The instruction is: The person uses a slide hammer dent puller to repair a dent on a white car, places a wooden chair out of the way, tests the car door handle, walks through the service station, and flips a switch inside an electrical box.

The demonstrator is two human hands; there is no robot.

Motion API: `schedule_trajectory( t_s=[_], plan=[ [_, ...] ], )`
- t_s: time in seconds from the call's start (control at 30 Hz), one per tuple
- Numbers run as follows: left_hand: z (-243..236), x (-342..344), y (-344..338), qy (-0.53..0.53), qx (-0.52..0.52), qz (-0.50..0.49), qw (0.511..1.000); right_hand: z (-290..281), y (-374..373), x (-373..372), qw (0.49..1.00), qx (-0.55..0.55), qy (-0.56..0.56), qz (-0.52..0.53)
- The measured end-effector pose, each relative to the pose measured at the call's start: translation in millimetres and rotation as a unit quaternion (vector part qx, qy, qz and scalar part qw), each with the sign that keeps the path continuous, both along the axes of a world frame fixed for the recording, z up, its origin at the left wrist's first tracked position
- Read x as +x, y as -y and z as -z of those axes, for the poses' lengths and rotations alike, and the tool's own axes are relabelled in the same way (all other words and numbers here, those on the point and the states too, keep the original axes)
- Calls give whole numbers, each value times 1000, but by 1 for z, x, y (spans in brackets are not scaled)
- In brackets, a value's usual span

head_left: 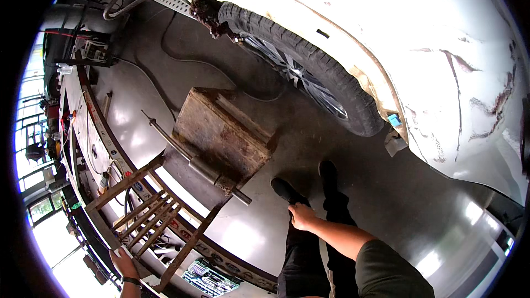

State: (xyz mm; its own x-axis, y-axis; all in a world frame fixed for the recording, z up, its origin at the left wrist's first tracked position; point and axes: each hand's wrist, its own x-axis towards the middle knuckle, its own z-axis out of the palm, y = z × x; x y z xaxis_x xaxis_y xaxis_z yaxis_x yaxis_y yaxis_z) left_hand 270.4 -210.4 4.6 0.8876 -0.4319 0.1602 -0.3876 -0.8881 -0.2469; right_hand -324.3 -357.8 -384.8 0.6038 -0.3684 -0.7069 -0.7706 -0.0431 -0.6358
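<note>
At the lower left, my left hand (125,265) is closed around the end of a rusty slatted frame (193,239), with something whitish by the fingers. The frame reaches to a worn brown box-like seat or stand (215,127). Across that stand lies a long metal rod with a thick sliding cylinder, a slide hammer (203,169), its pointed tip toward the upper left. My right hand (302,216) hangs in front of my dark trousers with its fingers curled. Whatever it holds, if anything, is hidden.
A white car body (436,16) with dents and scrapes fills the upper right, its wheel (326,77) exposed. A blue clip or tape (393,120) sits on its edge. A dark hose (204,62) crosses the floor. A case of sockets (210,277) lies beside the curved rail.
</note>
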Motion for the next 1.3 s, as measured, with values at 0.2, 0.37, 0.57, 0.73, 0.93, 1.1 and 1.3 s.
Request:
schedule_trajectory(
  t_s=[0.2, 0.37, 0.57, 0.73, 0.93, 1.1, 1.3],
  plan=[
    [2, 0, 4, -21, 10, -5, 1000, 2, -10, -23, 999, -10, -31, -15],
    [1, -24, 30, -44, 6, -27, 999, 3, -22, -50, 998, -19, -53, -24],
    [6, -5, 3, -24, 0, 7, 1000, -13, -15, -100, 992, 39, -106, -61],
    [8, -16, 21, -33, -1, -8, 999, -34, -23, -135, 964, 120, -172, -165],
    [1, -7, 5, -24, -6, -13, 1000, -44, -45, -155, 934, 226, -138, -239],
    [7, -10, 11, -44, -34, -19, 998, -44, -48, -163, 945, 198, -143, -218],
    [11, 9, -10, -23, -22, -13, 999, -38, -56, -184, 965, 202, -72, -153]
  ],
)
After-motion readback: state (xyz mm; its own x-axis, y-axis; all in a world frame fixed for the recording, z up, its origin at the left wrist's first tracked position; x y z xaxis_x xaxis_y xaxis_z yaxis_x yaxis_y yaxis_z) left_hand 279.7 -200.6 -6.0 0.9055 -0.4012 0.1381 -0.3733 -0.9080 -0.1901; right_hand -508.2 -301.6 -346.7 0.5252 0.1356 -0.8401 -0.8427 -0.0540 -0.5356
